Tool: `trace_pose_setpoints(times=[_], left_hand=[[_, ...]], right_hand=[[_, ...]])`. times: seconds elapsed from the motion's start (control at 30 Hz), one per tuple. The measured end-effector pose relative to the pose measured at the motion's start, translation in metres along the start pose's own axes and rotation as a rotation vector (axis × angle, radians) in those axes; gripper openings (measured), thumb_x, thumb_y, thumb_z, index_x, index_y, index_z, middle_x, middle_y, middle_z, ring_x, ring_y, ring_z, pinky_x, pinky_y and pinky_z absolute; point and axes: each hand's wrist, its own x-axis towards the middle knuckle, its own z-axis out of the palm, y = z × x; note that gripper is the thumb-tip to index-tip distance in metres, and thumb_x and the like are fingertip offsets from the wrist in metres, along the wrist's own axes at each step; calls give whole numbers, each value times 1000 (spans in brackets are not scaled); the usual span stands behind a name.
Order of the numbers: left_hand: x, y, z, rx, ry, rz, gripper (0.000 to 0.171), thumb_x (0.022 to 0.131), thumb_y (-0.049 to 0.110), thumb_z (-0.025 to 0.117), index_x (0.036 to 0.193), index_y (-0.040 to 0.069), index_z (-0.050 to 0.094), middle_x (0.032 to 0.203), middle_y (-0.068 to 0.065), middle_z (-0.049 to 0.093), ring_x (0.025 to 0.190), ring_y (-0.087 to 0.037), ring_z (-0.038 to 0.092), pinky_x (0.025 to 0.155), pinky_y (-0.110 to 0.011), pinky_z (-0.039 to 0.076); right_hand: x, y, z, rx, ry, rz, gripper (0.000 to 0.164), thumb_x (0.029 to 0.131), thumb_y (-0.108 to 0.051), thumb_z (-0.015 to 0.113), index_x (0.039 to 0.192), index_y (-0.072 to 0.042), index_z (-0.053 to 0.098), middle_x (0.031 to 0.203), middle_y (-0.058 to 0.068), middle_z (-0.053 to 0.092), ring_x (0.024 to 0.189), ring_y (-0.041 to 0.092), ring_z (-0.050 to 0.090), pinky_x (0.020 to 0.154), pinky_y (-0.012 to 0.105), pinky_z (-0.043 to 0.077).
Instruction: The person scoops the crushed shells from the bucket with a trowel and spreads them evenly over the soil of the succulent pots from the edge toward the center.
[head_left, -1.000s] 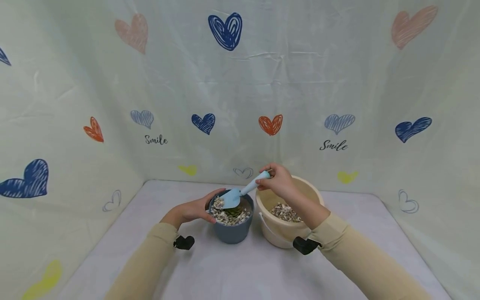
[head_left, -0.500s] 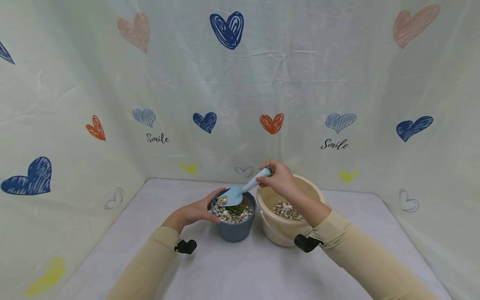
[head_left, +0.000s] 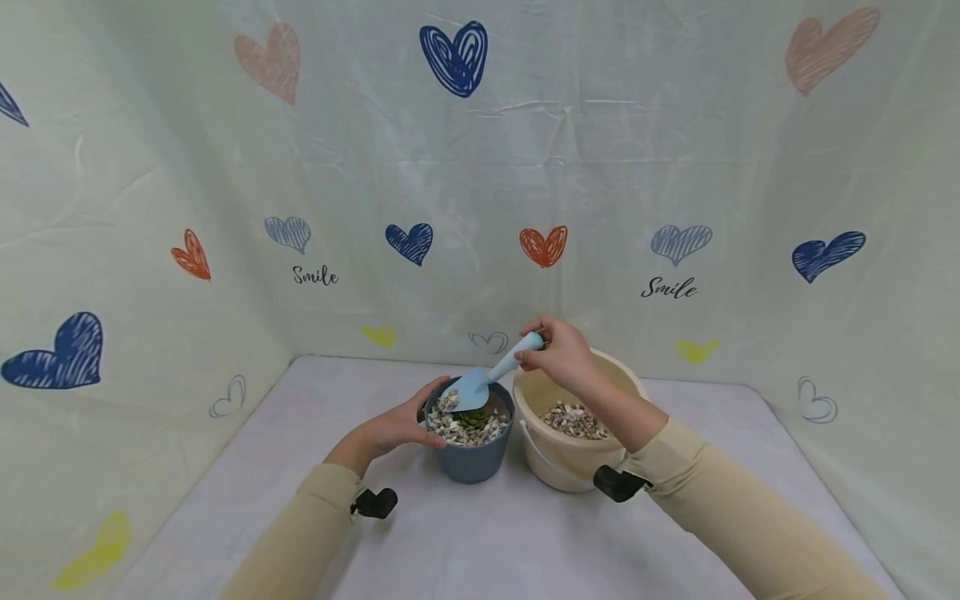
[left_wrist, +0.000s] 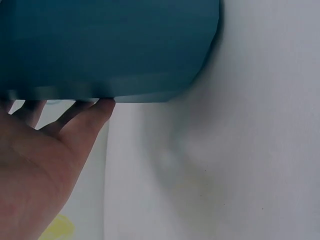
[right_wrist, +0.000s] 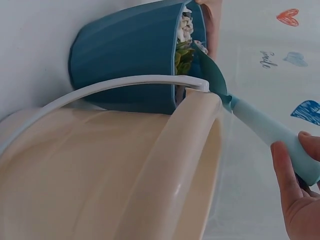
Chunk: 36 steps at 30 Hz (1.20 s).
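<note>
My left hand (head_left: pixel 393 427) grips the side of a blue-grey flower pot (head_left: pixel 474 463), thumb at the near side of the rim. White and tan pebbles surround a green succulent (head_left: pixel 474 417) inside the pot. My right hand (head_left: pixel 561 354) holds a light blue trowel (head_left: pixel 472 392) by its handle, above and right of the pot. The blade slants down to the left over the pot, with pebbles at its tip. In the right wrist view, the blade reaches past the rim close to the plant's leaves (right_wrist: pixel 184 59). The left wrist view shows the pot's outer wall (left_wrist: pixel 110 45).
Right of the pot stands a cream bucket (head_left: pixel 547 458) with a white handle (right_wrist: pixel 125 80), holding more pebbles (head_left: pixel 573 422). My right forearm crosses over its rim. A pale cloth covers the table (head_left: pixel 480 542). A heart-printed curtain (head_left: pixel 480 167) hangs at the back and sides.
The right hand has lifted slightly, and the trowel blade has shifted a little to the right in view. The left hand still grips the pot.
</note>
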Motion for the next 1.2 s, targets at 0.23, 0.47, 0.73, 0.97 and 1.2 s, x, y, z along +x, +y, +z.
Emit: trace_pose_setpoints(times=[0.23,0.47,0.73,0.97,1.2], left_hand=[[-1,-1,6,-12,48,-18,111,74,16,86,158,25,13,161,-16,6,145,-40,4,110,-66,12],[-4,-1,12,-2,97,-34,112,74,18,86,158,25,12,161,-17,5,145,-41,2,109,-68,13],[-5,0,19,-19,146,-44,114,74,15,87,158,23,11,161,-18,9,145,-41,7,108,-67,16],[-7,0,25,-11,193,-62,113,73,15,87,158,25,14,160,-19,9,144,-44,7,107,-68,17],[-10,2,32,-17,237,-69,112,72,16,87,158,24,15,160,-19,13,144,-43,9,108,-68,17]], right_hand=[[-1,-1,-3,-13,-10,-30,27,88,2,69,113,4,59,99,22,66,77,25,71,69,32,58],[-2,-3,-6,-43,-30,-47,29,88,1,69,115,3,59,101,21,65,81,26,70,70,32,58],[-5,-10,-7,-80,-33,-80,30,87,1,70,115,3,59,103,20,65,83,26,69,70,32,57],[-3,-12,-8,-110,-45,-89,30,88,-1,70,116,1,60,105,18,65,84,25,68,68,32,56],[-3,-13,-8,-135,-49,-109,29,88,-1,71,115,0,60,104,16,65,85,25,67,68,34,55]])
